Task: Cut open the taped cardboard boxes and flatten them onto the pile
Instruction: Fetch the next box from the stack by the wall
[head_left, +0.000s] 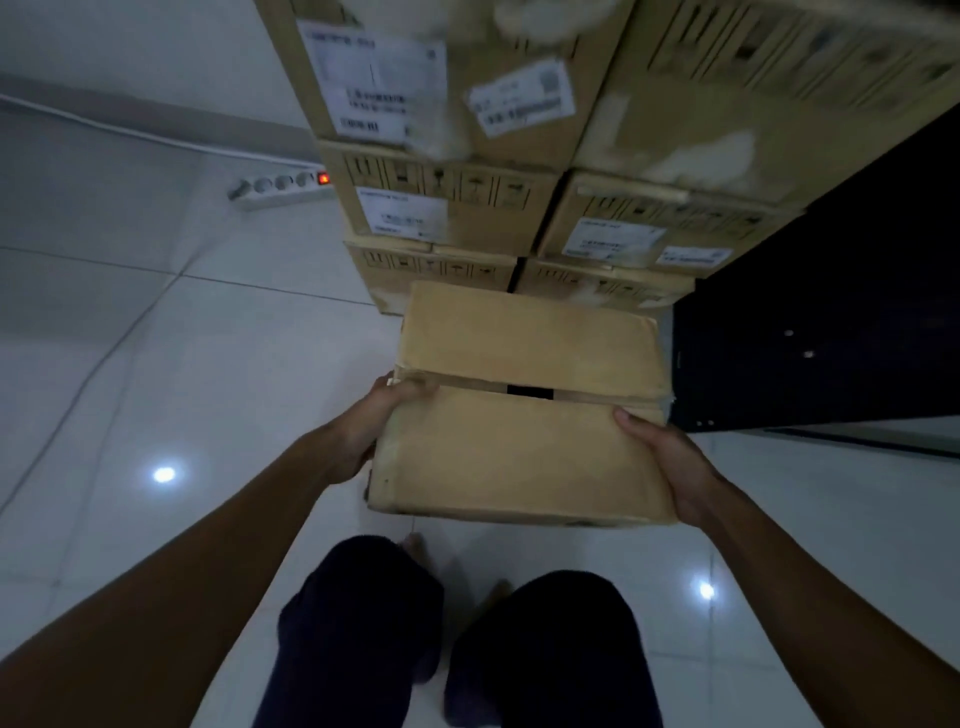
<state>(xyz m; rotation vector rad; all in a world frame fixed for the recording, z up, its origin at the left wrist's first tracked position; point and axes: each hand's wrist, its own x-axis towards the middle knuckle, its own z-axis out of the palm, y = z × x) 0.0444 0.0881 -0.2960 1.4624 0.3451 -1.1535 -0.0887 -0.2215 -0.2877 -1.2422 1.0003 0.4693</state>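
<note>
I hold a plain brown cardboard box (524, 452) in the air in front of my knees, above the white tiled floor. Its two top flaps meet in a seam across the middle, where a small dark gap shows. My left hand (363, 426) grips the box's left side, thumb on top by the seam. On the right edge my right hand (670, 457) grips it, thumb lying over the top face and fingers underneath. No cutting tool is in view.
A tall stack of labelled cardboard boxes (467, 197) rises just behind the held box. A white power strip (280, 189) with a lit red switch and its cable lies on the floor at the left. A dark panel (831, 322) stands at the right.
</note>
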